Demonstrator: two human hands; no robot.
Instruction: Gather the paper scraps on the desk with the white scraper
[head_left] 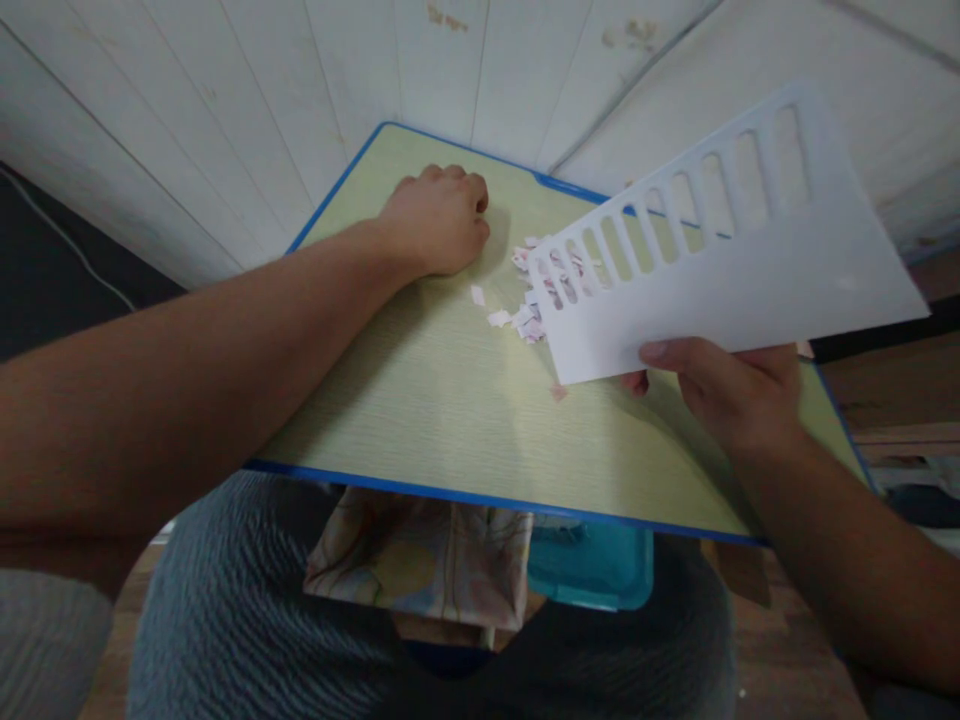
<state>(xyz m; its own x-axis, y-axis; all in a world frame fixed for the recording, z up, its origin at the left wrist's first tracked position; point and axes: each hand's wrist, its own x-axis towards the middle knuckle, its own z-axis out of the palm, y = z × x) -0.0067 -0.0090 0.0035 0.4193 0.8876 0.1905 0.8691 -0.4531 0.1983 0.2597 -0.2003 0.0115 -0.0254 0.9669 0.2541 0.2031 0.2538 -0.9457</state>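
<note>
My right hand (739,385) grips the lower edge of a white slotted sheet (675,290), thumb on top. The sheet is tilted above the table, with a row of rounded slots along its upper side. Beneath and beside its left end lies a pile of small torn paper scraps (529,320); some show through the slots. My left hand (442,220) rests on the table left of the scraps, its fingers curled in a fist, knuckles up. The inside of the fist is hidden.
The pale yellow-green tabletop (420,400) has a blue rim and stands against a white plank wall (262,90). Below its front edge are a patterned cloth (420,560) and a teal plastic container (592,565), between my legs. A cable runs along the wall.
</note>
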